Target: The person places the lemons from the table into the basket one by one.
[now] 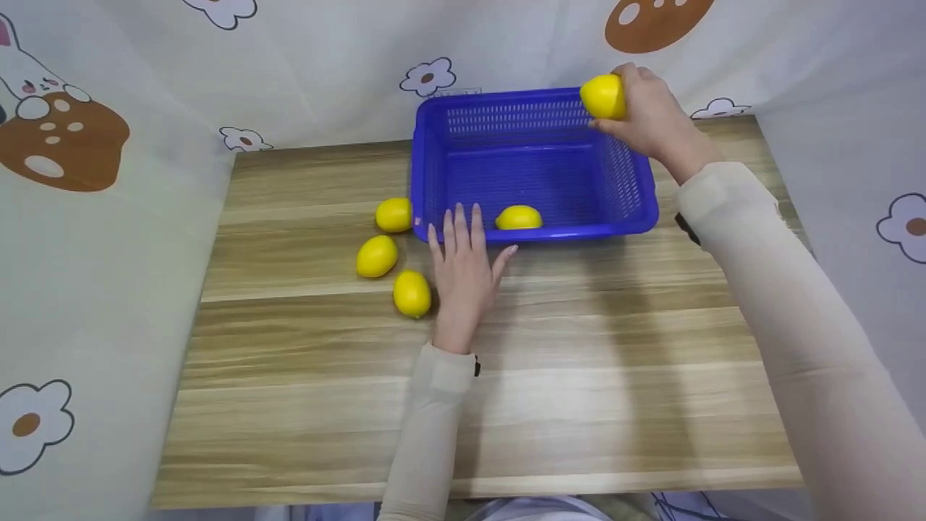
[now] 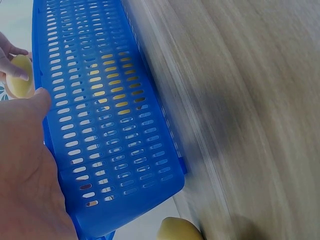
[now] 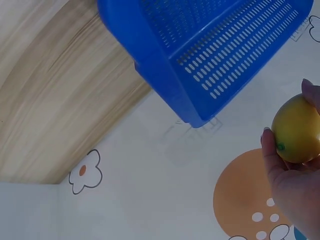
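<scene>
A blue plastic basket (image 1: pixel 535 233) with slotted walls stands at the back of the table. My right hand (image 1: pixel 655 119) grips a yellow lemon (image 1: pixel 602 97) above the basket's back right corner; the right wrist view shows fingers and thumb around this lemon (image 3: pixel 296 131). Straight fingers of my left hand (image 1: pixel 463 278) rest over the basket's front rim, left of its middle. Inside, one lemon (image 1: pixel 519 217) lies against the front wall, and its yellow shows through the slots in the left wrist view.
Left of the basket, three more lemons lie on the wooden table (image 1: pixel 304 405): one lemon (image 1: pixel 394 215) by the basket's side, another lemon (image 1: pixel 377 256) nearer, and a third lemon (image 1: pixel 412 294) beside my left hand. A patterned curtain (image 1: pixel 325 72) hangs behind the table and along both sides.
</scene>
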A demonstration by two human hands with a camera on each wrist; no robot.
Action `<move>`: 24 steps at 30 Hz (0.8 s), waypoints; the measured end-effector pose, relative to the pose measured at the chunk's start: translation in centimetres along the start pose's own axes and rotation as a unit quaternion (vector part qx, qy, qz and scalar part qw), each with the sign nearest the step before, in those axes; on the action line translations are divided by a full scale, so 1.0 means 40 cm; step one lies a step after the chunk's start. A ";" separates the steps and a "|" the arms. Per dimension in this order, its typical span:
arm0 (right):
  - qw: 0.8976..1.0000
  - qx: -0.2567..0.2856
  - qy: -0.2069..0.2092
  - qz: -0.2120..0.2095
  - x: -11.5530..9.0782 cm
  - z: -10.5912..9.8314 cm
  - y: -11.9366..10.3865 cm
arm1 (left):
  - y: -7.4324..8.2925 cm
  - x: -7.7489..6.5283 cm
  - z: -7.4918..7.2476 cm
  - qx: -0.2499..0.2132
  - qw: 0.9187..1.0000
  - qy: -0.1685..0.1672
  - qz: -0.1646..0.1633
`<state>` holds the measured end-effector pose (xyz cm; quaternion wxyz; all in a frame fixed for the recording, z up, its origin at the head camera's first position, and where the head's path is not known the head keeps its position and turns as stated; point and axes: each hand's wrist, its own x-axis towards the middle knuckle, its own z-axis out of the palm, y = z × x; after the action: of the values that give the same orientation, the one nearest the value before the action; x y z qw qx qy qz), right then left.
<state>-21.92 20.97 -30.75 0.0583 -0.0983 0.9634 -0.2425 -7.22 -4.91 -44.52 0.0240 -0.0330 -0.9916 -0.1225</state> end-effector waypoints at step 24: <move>1.000 -0.007 -0.006 -0.003 0.012 0.004 -0.033 | 0.004 0.002 -0.008 0.008 1.000 -0.008 -0.004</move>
<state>-22.16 19.64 -30.29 0.0625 -0.1032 0.9643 -0.2358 -7.27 -4.83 -44.16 0.0158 -0.0294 -0.9928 -0.1148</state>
